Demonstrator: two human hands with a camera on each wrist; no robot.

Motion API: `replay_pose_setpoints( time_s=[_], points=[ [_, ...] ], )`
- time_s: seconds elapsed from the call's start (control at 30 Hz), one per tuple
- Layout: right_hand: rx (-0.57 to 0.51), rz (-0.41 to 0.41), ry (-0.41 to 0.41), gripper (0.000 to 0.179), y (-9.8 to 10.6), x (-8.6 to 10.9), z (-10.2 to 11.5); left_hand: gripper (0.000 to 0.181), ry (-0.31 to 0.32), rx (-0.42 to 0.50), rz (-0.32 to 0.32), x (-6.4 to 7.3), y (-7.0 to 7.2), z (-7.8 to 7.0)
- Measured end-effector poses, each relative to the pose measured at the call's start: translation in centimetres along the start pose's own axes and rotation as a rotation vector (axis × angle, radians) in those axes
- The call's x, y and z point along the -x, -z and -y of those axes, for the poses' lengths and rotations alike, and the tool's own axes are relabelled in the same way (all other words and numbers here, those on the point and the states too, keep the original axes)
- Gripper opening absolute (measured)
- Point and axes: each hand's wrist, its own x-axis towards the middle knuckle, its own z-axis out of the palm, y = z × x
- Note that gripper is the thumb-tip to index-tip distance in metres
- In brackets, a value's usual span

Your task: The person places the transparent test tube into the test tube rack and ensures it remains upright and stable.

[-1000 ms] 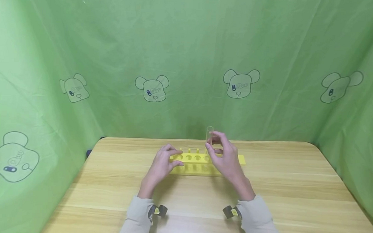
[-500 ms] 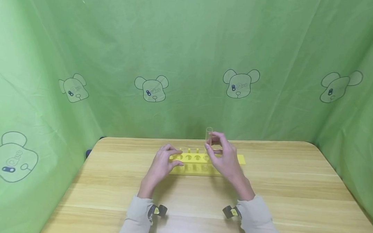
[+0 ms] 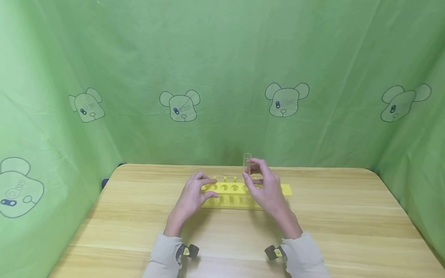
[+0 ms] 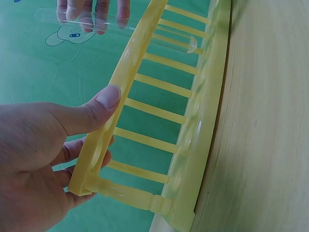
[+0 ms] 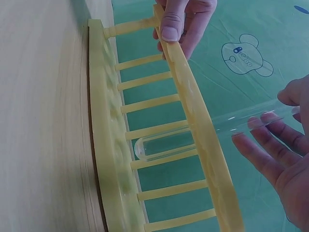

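Note:
A yellow test tube rack stands upright on the table, its upper bar pierced by a row of round holes. My left hand grips the left end of that bar, thumb on the near side and fingers on the far side. A clear glass test tube is pinched between the thumb and fingers of my right hand. In the right wrist view the tube passes through a hole of the upper bar, and its rounded bottom hangs between that bar and the base, short of the base.
The wooden table reaches out on both sides of the rack. Behind and beside it hangs a green curtain with bear-head prints. Upright pegs line the rack's far side. Both wrists wear small black cameras.
My right hand has lowered the test tube slightly, with a small shift to the left. The left hand keeps its grip on the rack, which stays in place.

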Motion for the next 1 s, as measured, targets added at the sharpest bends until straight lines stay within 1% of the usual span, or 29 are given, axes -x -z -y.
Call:
replay_pose_setpoints(
  time_s=[0.17, 0.37, 0.47, 0.57, 0.8, 1.0],
  points=[
    [-0.002, -0.014, 0.0, 0.04, -0.09, 0.09, -0.15, 0.044, 0.01, 0.015, 0.003, 0.0, -0.11, 0.14],
    [-0.007, -0.017, 0.009, 0.043, -0.14, 0.11, -0.05, 0.044, 0.008, 0.013, 0.001, 0.02, -0.12, 0.19],
    [-0.013, -0.011, 0.013, 0.044, -0.15, 0.15, -0.07, 0.044, 0.008, 0.014, 0.002, 0.02, -0.14, 0.2],
    [-0.022, 0.0, 0.004, 0.042, -0.09, 0.19, -0.15, 0.044, 0.003, 0.007, 0.002, 0.04, -0.11, 0.18],
    [-0.021, 0.026, -0.025, 0.039, -0.01, 0.27, -0.31, 0.044, 0.015, 0.012, 0.003, 0.12, -0.12, 0.12],
    [-0.012, 0.034, -0.027, 0.04, -0.03, 0.31, -0.46, 0.044, 0.007, 0.002, 0.002, 0.11, -0.12, 0.07]
  ],
)
